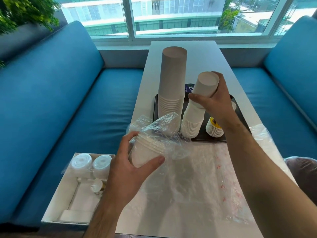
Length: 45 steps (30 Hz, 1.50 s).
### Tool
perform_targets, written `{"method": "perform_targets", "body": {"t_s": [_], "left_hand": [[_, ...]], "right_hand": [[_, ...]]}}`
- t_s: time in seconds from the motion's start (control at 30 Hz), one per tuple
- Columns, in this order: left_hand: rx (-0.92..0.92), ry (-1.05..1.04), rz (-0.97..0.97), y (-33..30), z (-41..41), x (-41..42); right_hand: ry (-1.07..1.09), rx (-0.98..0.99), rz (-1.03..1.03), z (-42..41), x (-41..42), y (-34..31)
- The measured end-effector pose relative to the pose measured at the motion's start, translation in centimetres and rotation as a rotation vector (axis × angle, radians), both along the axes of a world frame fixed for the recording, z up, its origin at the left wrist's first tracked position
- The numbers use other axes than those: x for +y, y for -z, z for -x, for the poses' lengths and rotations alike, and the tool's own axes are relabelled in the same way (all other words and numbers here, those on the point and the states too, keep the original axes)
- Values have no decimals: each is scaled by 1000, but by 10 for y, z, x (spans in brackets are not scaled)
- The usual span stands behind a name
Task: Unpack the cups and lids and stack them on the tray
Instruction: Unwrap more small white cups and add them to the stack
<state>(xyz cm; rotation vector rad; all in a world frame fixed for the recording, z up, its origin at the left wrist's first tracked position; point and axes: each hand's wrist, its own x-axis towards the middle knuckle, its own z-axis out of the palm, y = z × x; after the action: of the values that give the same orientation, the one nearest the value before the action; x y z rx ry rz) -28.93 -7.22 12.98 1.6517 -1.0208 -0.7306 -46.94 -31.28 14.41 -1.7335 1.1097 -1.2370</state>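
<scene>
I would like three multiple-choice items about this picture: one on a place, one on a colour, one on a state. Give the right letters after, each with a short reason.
1. Where does the tallest cup stack stand?
A. on the dark tray
B. on the blue seat
C. in the white box

2. What colour are the seats?
A. red
B. blue
C. grey

3. What is the left hand doing?
A. lying flat on the table
B. hanging idle
C. gripping cups still in a plastic wrap

Answers:
1 A: the stack's base sits on the tray's left part.
2 B: both benches are blue.
3 C: fingers and thumb curl round the wrapped cups.
</scene>
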Motion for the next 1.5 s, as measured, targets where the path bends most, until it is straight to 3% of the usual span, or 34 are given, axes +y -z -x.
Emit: {"method": "perform_targets", "body": {"t_s": [0.57, 0.87, 1.03, 1.1, 1.17, 1.3, 1.5], "left_hand": [[-8, 11, -28, -2, 0, -5], [-18, 10, -36, -1, 1, -10], [-15, 5, -52, -1, 0, -12], [-22, 2, -57, -2, 1, -13], [-28, -1, -62, -1, 1, -14], [-54, 3, -78, -1, 0, -16], [-59, 61, -93, -6, 6, -17]], "right_hand": [[-30, 189, -210, -8, -19, 63], [74, 273, -175, -5, -20, 71], [307, 165, 18, -7, 8, 45], [196, 87, 2, -7, 26, 23], [-71, 43, -132, -4, 41, 3], [-557, 276, -319, 2, 61, -17], [-798, 310, -267, -4, 75, -26]]}}
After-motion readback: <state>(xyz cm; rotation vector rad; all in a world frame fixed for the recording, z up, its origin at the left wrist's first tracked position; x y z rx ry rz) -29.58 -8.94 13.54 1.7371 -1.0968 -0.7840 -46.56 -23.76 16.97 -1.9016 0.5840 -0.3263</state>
